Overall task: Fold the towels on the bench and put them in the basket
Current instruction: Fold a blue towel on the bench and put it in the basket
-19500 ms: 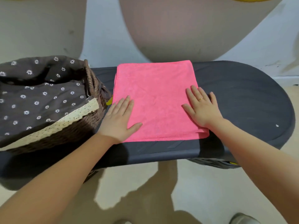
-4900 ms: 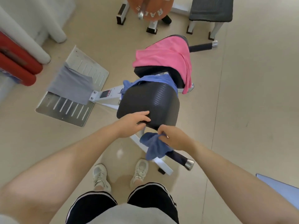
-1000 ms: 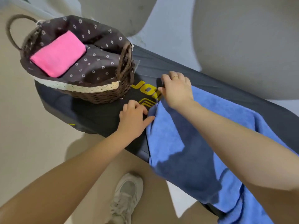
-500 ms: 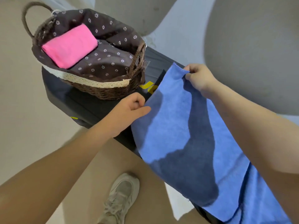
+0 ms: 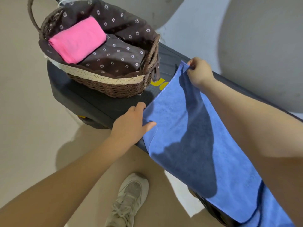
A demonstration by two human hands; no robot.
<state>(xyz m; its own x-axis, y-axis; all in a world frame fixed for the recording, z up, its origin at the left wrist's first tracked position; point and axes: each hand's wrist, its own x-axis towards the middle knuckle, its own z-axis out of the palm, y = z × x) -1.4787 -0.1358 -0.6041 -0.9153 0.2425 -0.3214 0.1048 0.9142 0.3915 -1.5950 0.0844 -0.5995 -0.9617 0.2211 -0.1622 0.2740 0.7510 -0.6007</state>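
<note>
On the worktop: I see a dark padded worktop running from upper left to lower right, with yellow lettering partly showing beside the basket.
Blue towel: a blue towel lies spread along the worktop, its near edge hanging over the side toward me and its left end lifted.
Left hand: my left hand pinches the towel's near left corner, thumb on top of the cloth, fingers curled under the edge.
Right hand: my right hand is clamped on the far left corner, fingers curled round the hem, holding it raised above the worktop.
Basket: a brown wicker basket with a flowered dark lining and a lace trim sits at the left end of the worktop, just beside the towel's lifted end.
Pink towel: a folded pink towel lies inside the basket, against its left side.
Floor: a pale shoe stands on the beige floor below the worktop.
</note>
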